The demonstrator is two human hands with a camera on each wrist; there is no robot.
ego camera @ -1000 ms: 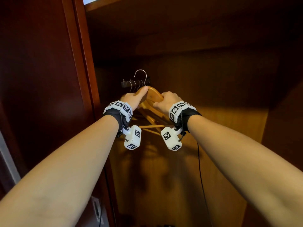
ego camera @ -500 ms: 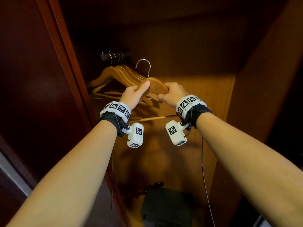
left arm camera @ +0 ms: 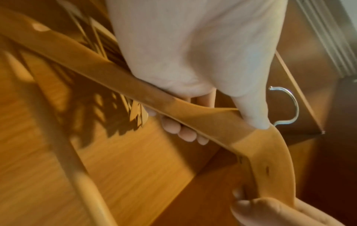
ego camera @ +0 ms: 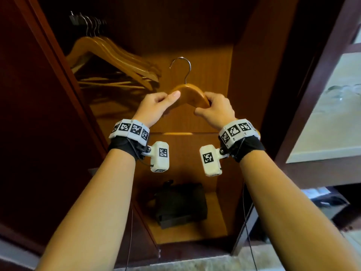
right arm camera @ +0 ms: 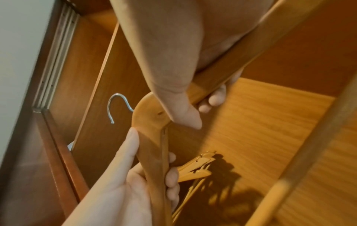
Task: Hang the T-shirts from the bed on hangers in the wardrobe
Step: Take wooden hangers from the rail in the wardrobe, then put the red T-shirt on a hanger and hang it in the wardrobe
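Tan wood hanger [ego camera: 190, 93] w/ silver hook [ego camera: 181, 67]; bag [ego camera: 180, 204] prob. black.

Hanger [ego camera: 189, 93] held between left hand [ego camera: 154, 107] and right hand [ego camera: 216, 108], inside wardrobe [ego camera: 244, 79]. Spare hangers [ego camera: 115, 59] hang upper left. Bag [ego camera: 180, 204] on floor below.

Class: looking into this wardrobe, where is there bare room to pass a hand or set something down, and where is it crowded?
Free: the back panel right of the held hanger, and the wardrobe floor right of the dark bag. Crowded: the upper left, where the spare hangers bunch. Both the left hand and right hand grip the hanger.
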